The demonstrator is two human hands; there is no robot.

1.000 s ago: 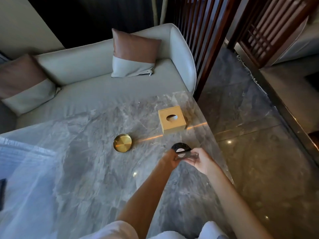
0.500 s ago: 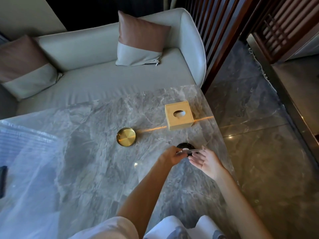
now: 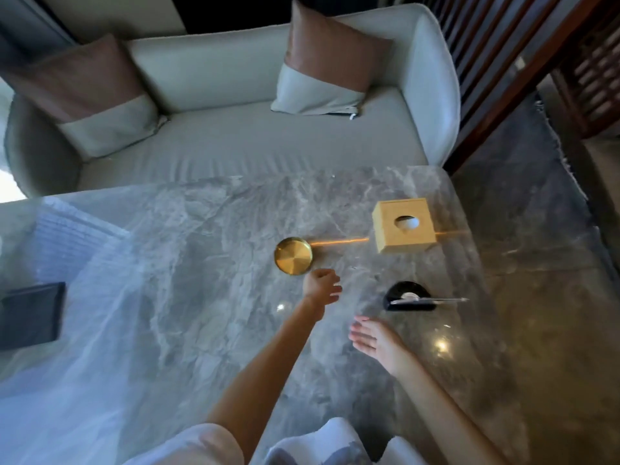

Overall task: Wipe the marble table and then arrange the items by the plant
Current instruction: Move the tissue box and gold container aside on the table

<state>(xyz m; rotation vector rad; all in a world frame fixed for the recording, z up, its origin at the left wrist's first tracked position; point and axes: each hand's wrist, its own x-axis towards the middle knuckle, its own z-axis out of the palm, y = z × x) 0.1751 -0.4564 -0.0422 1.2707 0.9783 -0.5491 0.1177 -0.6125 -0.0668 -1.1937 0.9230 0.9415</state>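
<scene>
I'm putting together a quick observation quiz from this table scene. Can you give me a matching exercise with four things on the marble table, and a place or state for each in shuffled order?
Things:
1. gold dish
2. wooden box
3. black holder
4. dark flat pad

Places or states:
A. has a round hole in its top
B. lies closest to the left hand
C. a thin metal piece lies across it
D. far left of the marble table

Pairs: 1-B, 2-A, 3-C, 4-D
</scene>
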